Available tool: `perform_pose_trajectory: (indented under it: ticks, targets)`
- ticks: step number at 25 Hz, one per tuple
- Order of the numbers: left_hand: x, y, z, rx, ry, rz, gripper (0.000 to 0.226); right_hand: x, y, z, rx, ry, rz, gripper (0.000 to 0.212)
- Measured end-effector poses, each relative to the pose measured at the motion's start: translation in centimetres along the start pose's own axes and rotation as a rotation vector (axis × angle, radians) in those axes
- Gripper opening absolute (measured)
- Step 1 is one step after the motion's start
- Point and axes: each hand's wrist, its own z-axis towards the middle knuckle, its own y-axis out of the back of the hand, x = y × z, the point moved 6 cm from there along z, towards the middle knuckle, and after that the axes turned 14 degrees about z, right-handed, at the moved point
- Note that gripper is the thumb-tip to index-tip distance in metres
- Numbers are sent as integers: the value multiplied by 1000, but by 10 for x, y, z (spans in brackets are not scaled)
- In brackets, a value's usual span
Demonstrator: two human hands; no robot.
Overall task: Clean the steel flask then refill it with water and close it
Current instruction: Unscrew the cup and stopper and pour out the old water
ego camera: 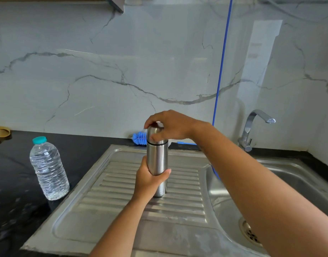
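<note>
The steel flask [157, 157] stands upright on the ribbed steel drainboard [122, 191] of the sink. My left hand [149, 179] is wrapped around the lower part of its body. My right hand [168, 125] grips the rounded steel cap [155, 135] on top of the flask from above, with fingers curled around it. The cap sits on the flask with a dark seam line below it. A blue bottle brush [139, 138] lies behind the flask at the wall, partly hidden by it.
A clear plastic water bottle [48, 169] with a teal cap stands on the black counter to the left. The sink basin [281, 184] with its drain lies to the right, under a chrome tap [252, 127]. A blue hose [222, 62] runs down the marble wall.
</note>
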Motion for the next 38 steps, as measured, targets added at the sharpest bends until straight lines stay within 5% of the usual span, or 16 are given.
perform_pose_trajectory:
  ticks: [6, 10, 12, 17, 21, 25, 30, 34, 38]
  targets:
    - [0, 0, 0, 5, 1, -21, 59, -10, 0, 3, -124, -200, -198, 73]
    - [0, 0, 0, 6, 5, -31, 57, 1, 3, 4, 36, -82, -129, 42]
    - [0, 0, 0, 7, 6, -24, 58, 5, -1, 1, 115, -91, -79, 51]
    - [1, 1, -1, 4, 6, -28, 58, 1, -6, 7, -75, -179, -226, 58]
    - [1, 1, -1, 6, 11, -29, 60, 7, -4, 3, 102, -141, -69, 52]
    - [3, 0, 0, 14, 12, -15, 61, 3, -1, 5, -50, -232, -202, 71]
    - [2, 0, 0, 19, 17, -12, 60, 11, 3, 6, 94, -130, -122, 56]
    - [1, 1, -1, 18, 19, -11, 60, 2, -2, 8, 22, -229, -239, 67]
    - [1, 1, -1, 18, 20, -17, 60, 10, 1, 11, 103, -164, -163, 51]
